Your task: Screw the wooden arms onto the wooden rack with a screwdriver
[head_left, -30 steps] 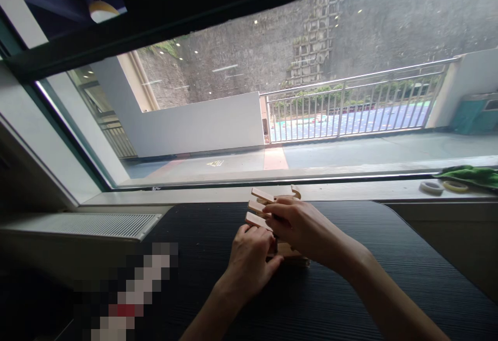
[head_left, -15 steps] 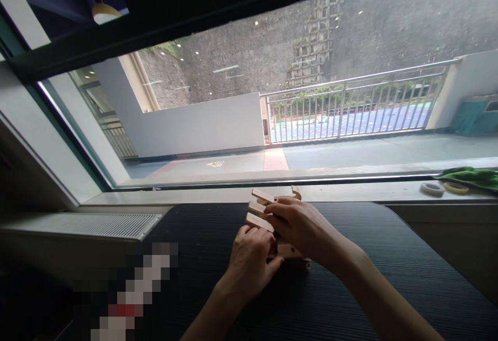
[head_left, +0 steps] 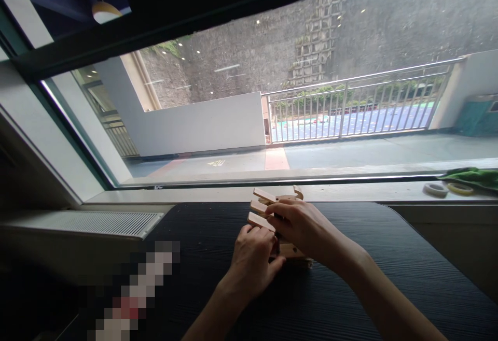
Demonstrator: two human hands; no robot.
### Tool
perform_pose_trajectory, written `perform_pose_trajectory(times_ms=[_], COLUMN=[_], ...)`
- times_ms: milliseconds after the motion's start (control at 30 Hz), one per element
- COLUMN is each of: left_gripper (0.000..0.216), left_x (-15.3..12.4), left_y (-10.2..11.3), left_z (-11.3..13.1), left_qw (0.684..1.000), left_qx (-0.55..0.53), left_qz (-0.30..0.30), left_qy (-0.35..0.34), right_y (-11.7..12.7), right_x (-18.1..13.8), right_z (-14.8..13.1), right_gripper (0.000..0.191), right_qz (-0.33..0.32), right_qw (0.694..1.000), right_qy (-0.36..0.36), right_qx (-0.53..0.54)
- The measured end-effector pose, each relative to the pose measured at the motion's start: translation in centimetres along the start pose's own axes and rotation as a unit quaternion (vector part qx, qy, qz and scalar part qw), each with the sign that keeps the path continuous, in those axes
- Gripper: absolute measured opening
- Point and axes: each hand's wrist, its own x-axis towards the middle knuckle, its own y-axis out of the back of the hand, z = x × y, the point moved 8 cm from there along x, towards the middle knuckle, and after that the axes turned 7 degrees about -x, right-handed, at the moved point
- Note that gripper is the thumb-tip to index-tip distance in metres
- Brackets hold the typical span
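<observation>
On the dark table sits a light wooden assembly, with several rounded wooden slats jutting to the left and a curved piece at its far end. My left hand has its fingers curled over the nearest slat and its thumb against the near side. Reaching across from the right, my right hand is bent over the middle of the assembly, fingertips on the slats. Both hands cover much of the centre, so what exactly the fingertips pinch is hidden.
A black wood-grain table stands against the white windowsill. On the sill at right lie two tape rolls and a green cloth. A white slatted radiator is at left. A blurred patch covers the table's left side.
The view has shifted very slightly. Both hands keep nearly the same hold on the wooden assembly, with only small finger movement at its middle.
</observation>
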Motion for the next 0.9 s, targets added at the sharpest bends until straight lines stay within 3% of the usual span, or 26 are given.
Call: perform_pose_trajectory(times_ms=[300,633,900], left_gripper=[0.012,0.014,0.013], left_x=[0.0,-0.1,0.0], left_y=[-0.1,-0.1,-0.3], left_z=[0.0,-0.3,-0.3], left_qw=[1.000,1.000,1.000], left_qx=[0.004,0.000,0.000], left_qz=[0.002,0.014,0.002], left_qy=[-0.011,-0.002,-0.009], right_y=[0.8,0.4,0.9], right_x=[-0.7,-0.2,-0.6], right_z=[-1.0,0.8,-1.0], right_gripper=[0.025,0.021,0.019], right_qz=[-0.011,0.005,-0.016], right_qw=[1.000,1.000,1.000], right_qy=[0.005,-0.027,0.011], right_qx=[0.012,-0.010,0.011])
